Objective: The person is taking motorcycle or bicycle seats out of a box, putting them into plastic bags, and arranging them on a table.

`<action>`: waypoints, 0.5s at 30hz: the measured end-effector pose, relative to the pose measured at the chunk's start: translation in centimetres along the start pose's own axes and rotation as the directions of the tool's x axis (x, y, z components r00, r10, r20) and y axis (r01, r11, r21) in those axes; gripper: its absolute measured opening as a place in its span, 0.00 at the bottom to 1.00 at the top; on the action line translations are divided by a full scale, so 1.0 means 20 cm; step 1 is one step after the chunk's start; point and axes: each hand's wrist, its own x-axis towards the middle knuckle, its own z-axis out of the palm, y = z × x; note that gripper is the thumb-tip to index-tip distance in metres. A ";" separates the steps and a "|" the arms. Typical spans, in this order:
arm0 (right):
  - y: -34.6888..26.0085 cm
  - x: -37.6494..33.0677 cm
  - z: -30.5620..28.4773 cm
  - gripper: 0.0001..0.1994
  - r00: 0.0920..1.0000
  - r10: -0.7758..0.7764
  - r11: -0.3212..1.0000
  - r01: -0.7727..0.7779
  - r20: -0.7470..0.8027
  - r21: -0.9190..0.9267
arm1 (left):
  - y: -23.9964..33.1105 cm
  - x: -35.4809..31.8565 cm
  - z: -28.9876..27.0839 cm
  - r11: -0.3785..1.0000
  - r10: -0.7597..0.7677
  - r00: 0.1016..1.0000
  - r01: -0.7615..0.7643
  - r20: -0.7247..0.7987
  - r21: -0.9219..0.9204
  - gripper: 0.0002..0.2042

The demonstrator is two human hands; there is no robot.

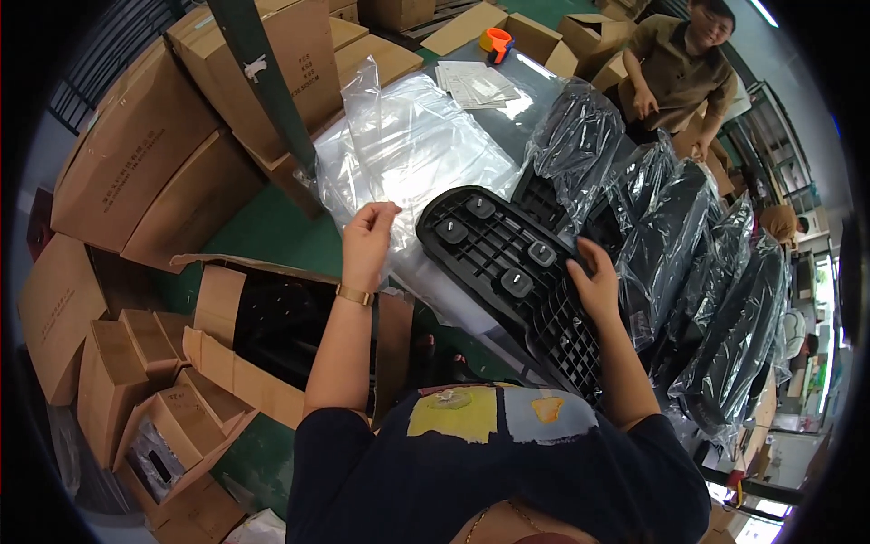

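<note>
A black moulded plastic panel [507, 258], ribbed like a grid and with several round-cornered pads, lies tilted in front of me at the table's near edge. My right hand [598, 286] grips its right edge, thumb on the ribbed face. To the left of the panel, my left hand [367, 236] is raised with its fingertips pinched together. Whatever sits in that pinch, if anything, is too small to make out. Just beyond it spreads a pile of clear plastic bags [426, 136], one corner sticking up.
Black parts wrapped in clear plastic [671, 236] crowd the right side. An open carton [217, 304] with black contents stands at lower left, among stacked cardboard boxes [127, 163]. A green post [267, 86] rises at the table's left. Papers [476, 83] and an orange tape roll [496, 41] lie at the back. A co-worker [680, 68] stands opposite.
</note>
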 end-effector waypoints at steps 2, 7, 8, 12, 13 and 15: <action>-0.43 0.12 0.11 0.33 0.993 -0.059 0.995 0.051 0.102 0.080 | -0.04 -0.05 0.04 0.996 0.044 0.998 -0.047 0.036 0.078 0.09; -0.82 0.36 0.53 0.34 0.765 -0.549 0.682 0.643 0.337 -0.348 | -0.02 -0.14 0.14 0.683 0.468 0.841 -0.539 0.272 0.492 0.07; -0.83 0.39 0.61 0.29 0.740 -0.564 0.686 0.667 0.367 -0.289 | -0.03 -0.15 0.15 0.602 0.561 0.791 -0.593 0.245 0.534 0.06; -0.62 0.59 0.73 0.14 0.783 -0.471 0.770 0.590 0.407 -0.242 | 0.02 -0.19 0.09 0.542 0.525 0.832 -0.490 0.179 0.683 0.07; -0.59 0.62 0.72 0.13 0.783 -0.489 0.800 0.579 0.384 -0.161 | 0.00 -0.19 0.05 0.542 0.525 0.833 -0.484 0.174 0.687 0.07; -0.74 0.56 0.70 0.11 0.771 -0.508 0.811 0.578 0.384 -0.087 | -0.05 -0.20 0.00 0.622 0.443 0.894 -0.360 0.066 0.695 0.08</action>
